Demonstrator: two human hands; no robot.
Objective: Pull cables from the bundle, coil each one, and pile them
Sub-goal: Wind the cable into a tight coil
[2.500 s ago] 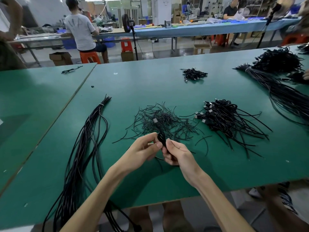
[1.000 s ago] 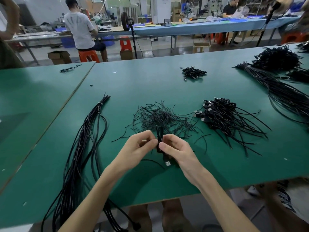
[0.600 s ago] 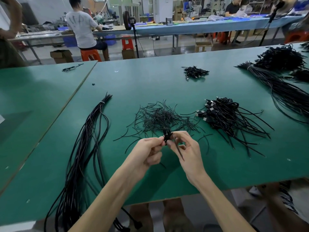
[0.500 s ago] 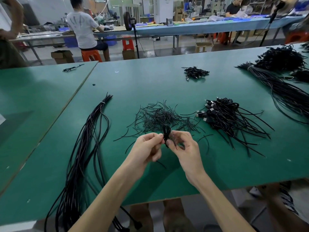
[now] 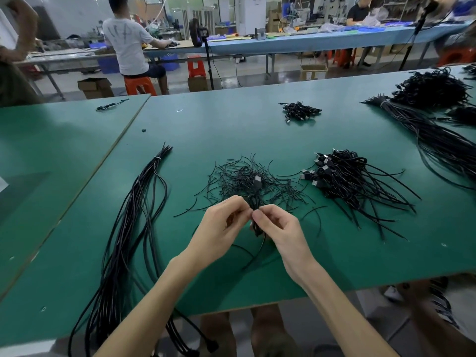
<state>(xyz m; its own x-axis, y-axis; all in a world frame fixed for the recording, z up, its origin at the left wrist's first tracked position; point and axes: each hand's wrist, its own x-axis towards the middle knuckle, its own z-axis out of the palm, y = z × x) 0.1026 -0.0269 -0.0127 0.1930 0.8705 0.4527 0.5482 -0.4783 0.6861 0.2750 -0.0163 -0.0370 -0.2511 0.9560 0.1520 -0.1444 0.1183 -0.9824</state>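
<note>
– So, which step is under way?

– Coiling, I'd judge. A small black coiled cable [image 5: 256, 215] is held upright above the green table [image 5: 231, 130], just in front of a scatter of thin short ties [image 5: 251, 180]. A loose tail hangs from it and curls onto the table towards the person.

– What are the hands doing?

– Both are nearly closed. The left hand [image 5: 221, 225] pinches the coil from its left side with thumb and forefinger; the right hand [image 5: 277, 225] pinches it from the right, the other fingers curled in. The fingertips almost meet around the coil.

– Where is everything else, relative to that coil?

– Well to its left lies the long bundle [image 5: 128, 228] of straight cables, running off the near table edge. To its right and a little farther back sits the pile [image 5: 342, 179] of finished cables, plugs showing.

– And next?

– Probably taking in the tail and binding the coil, then placing it on that pile. It calls for a steady pinch so the loops don't spring open.
</note>
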